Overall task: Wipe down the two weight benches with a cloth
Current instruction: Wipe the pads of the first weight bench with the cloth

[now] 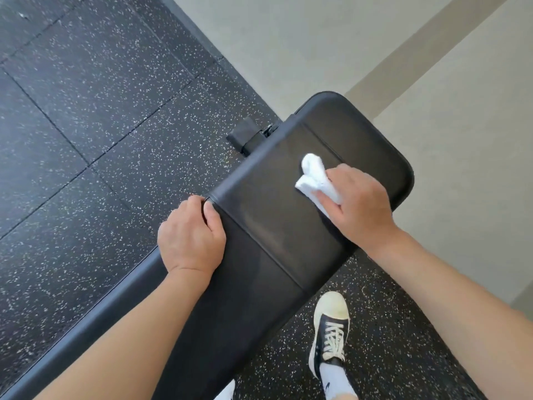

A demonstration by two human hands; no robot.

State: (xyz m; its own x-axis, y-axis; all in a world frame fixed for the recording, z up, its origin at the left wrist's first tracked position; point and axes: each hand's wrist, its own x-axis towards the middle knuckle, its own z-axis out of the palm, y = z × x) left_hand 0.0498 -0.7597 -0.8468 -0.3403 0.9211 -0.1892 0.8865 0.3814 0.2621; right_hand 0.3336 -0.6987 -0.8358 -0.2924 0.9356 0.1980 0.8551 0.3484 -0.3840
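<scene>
Bench pad [277,226], black, running diagonally from lower left to upper right, rounded far end near beige wall [317,39]. White cloth [315,180] bunched on pad near far end, touching surface. Right hand [360,203] on cloth, fingers curled round it, pressing it to pad. Left hand [191,235] gripping pad's left edge, fingers wrapped over side at seam. Black frame bracket [245,135] sticking out from under pad on left. Speckled black rubber floor [86,111] around bench. Black-and-white sneaker [330,333] with white sock on floor, right of pad.
</scene>
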